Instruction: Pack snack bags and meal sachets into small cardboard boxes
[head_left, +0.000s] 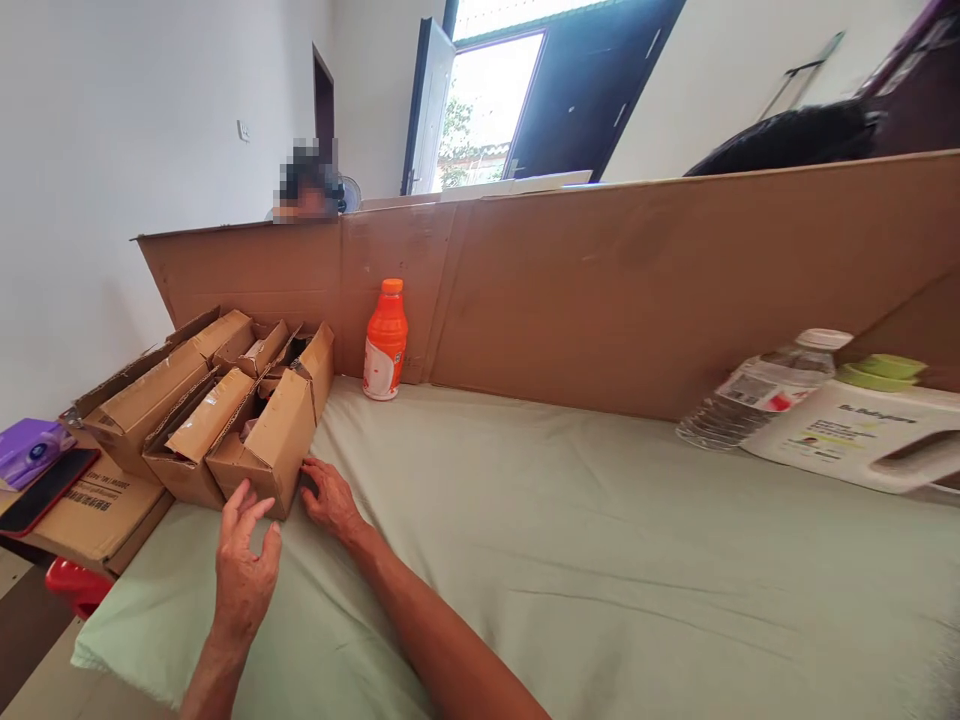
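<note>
Fingers of the left hand [246, 570] loosely apart, thumb out, holding nothing, right by the front of the nearest brown box [274, 452]. Fingers of the right hand [334, 503] a bit bent and spread, no grip to be seen, close by the right side of the same box. Hard to tell if touching it or not. Beside and behind that box, more brown boxes [184, 475], all packed close at the left end of the green cloth [570, 520]. Done, by the look of it: boxes in a snug bunch, with things inside some, too dark to name. Not done: tops of the near boxes not shut. How much more, not clear. Farther out, an orange bottle [387, 335] by a cardboard wall [600, 290]. Way over right, a clear bottle [757, 400] just beside a white jug [840, 430].
</note>
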